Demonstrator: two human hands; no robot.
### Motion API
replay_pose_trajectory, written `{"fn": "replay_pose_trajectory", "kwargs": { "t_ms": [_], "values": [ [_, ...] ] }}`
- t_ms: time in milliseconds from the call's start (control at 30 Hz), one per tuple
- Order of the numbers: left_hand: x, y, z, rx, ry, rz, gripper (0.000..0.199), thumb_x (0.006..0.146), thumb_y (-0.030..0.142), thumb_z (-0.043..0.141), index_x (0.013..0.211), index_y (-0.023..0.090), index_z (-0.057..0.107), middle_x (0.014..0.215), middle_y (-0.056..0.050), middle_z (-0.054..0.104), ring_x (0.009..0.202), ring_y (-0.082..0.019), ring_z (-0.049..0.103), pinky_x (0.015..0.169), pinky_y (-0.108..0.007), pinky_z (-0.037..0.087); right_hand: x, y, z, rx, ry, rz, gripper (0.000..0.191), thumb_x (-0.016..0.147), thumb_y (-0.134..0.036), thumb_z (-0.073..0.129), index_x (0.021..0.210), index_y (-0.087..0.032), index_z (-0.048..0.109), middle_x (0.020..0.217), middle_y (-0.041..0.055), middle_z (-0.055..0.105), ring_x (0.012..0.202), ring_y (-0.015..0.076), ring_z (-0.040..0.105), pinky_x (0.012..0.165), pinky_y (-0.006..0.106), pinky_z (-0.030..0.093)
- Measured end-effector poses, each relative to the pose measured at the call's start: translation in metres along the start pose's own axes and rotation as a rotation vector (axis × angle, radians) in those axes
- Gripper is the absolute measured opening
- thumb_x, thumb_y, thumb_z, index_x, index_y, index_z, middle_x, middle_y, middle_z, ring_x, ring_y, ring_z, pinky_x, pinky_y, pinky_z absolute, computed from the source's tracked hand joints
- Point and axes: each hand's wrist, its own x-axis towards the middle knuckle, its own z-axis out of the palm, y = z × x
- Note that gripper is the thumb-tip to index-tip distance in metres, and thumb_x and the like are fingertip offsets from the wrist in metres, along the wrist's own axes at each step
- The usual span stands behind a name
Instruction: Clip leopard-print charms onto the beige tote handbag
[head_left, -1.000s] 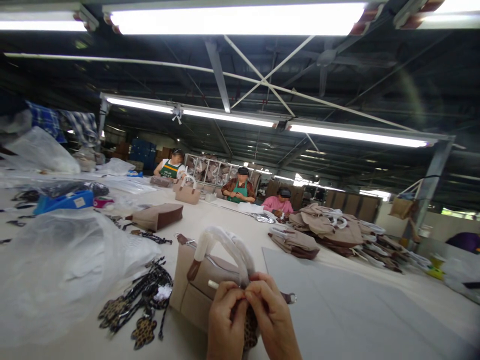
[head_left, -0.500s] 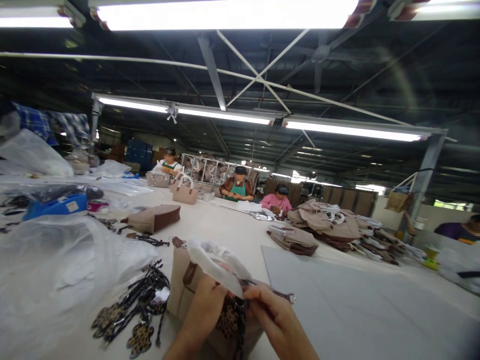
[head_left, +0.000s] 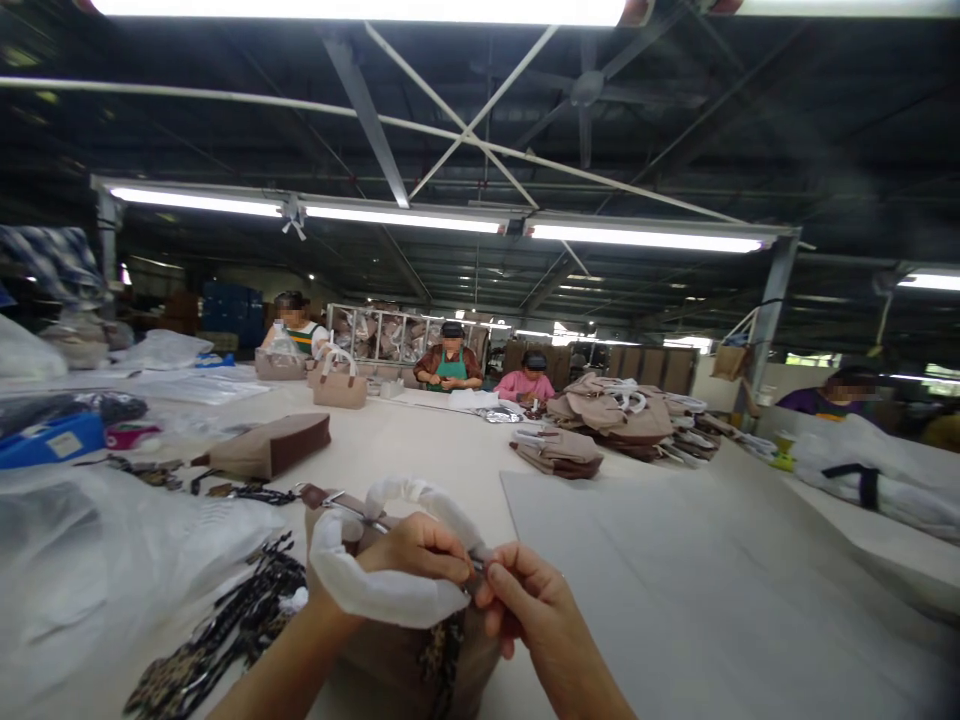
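Observation:
A beige handbag (head_left: 476, 655) with brown trim stands on the table in front of me, its handles (head_left: 382, 598) wrapped in white. My left hand (head_left: 420, 552) reaches through the near handle, fingers closed in a pinch at the bag's top edge. Against it, my right hand (head_left: 529, 592) pinches with thumb and fingers at the same spot by the handle's base. Just below the fingertips hangs a leopard-print charm (head_left: 433, 650) on a dark cord, down the bag's side. The small part between the fingertips is mostly hidden.
More charms with black cords (head_left: 217, 635) lie left of the bag beside clear plastic (head_left: 60, 560). A bag (head_left: 274, 445) lies on its side behind. Grey sheet (head_left: 600, 560) covers the table at right, with piled bags (head_left: 615, 415) beyond. Several co-workers sit across the table.
The near wrapped handle has dropped left over my left wrist. My left hand has moved through it, right and up, close to my right hand. The view has turned slightly right.

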Motion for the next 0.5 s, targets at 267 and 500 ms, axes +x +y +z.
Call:
{"fn": "replay_pose_trajectory", "kwargs": {
  "t_ms": [267, 500],
  "values": [
    [0.004, 0.0, 0.012, 0.082, 0.025, 0.123, 0.028, 0.074, 0.034, 0.061, 0.08, 0.012, 0.077, 0.069, -0.002, 0.067, 0.066, -0.015, 0.055, 0.062, -0.022, 0.041, 0.001, 0.008, -0.008, -0.055, 0.008, -0.046, 0.054, 0.064, -0.065, 0.079, 0.072, -0.015, 0.062, 0.062, -0.0009, 0.064, 0.04, 0.0048, 0.048, 0.033, 0.013, 0.035],
    [-0.001, -0.001, 0.015, 0.188, 0.036, 0.2, 0.024, 0.077, 0.033, 0.059, 0.076, 0.015, 0.075, 0.068, -0.001, 0.065, 0.065, -0.013, 0.055, 0.061, -0.021, 0.04, -0.002, 0.012, -0.007, -0.218, 0.019, -0.125, 0.052, 0.074, -0.067, 0.068, 0.073, -0.016, 0.061, 0.058, -0.0028, 0.06, 0.039, 0.0049, 0.045, 0.031, 0.013, 0.03]
  ]
}}
